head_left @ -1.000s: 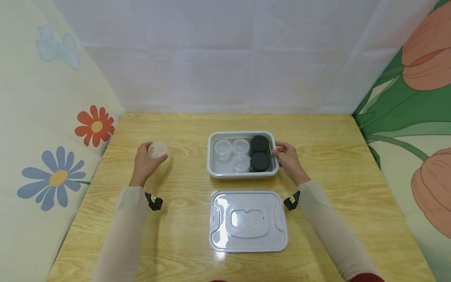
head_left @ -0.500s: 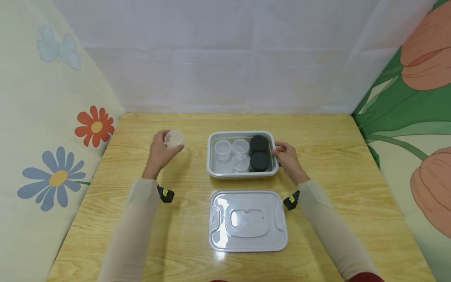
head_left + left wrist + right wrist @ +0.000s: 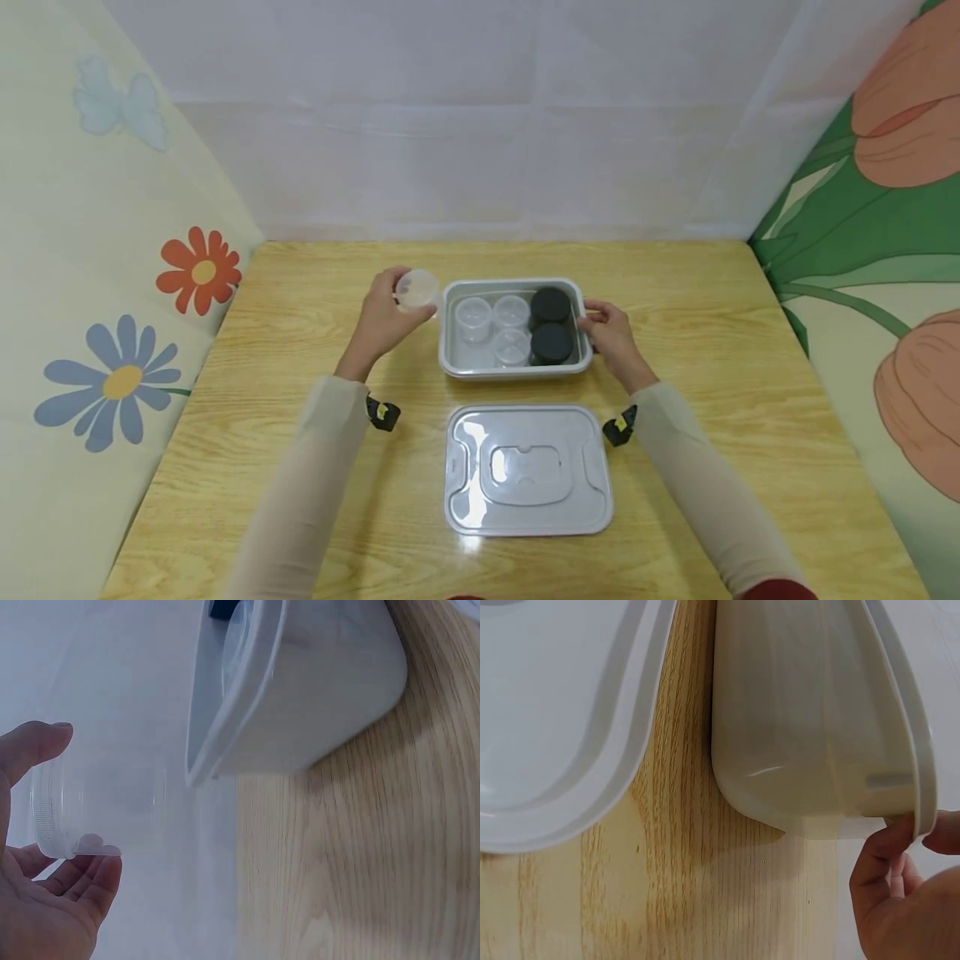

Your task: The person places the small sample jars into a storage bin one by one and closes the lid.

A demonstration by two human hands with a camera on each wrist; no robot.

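Note:
In my left hand [image 3: 384, 320] is a clear plastic jar [image 3: 417, 289] with a translucent screw lid, gripped between thumb and fingers. It is raised off the table, just left of a white plastic box [image 3: 444, 367]. The left wrist view shows the jar [image 3: 112, 799] lying sideways to that camera, close to the box's rim [image 3: 251, 697]. My right hand [image 3: 612, 337] pinches the box's right rim, thumb on one side and fingers beneath. Inside the box stand several clear jars [image 3: 474, 315] at left and centre, and two black-lidded jars [image 3: 551, 343] at right.
A see-through grey lid [image 3: 528, 471] lies flat on the wooden table [image 3: 697, 333], in front of the box. A white cloth backdrop [image 3: 465, 167] rises behind the table's far edge. Flower-printed panels [image 3: 120, 250] border both sides.
My left hand has carried the jar rightward and away from me, from the table's left part to beside the box. My right hand has stayed on the box rim.

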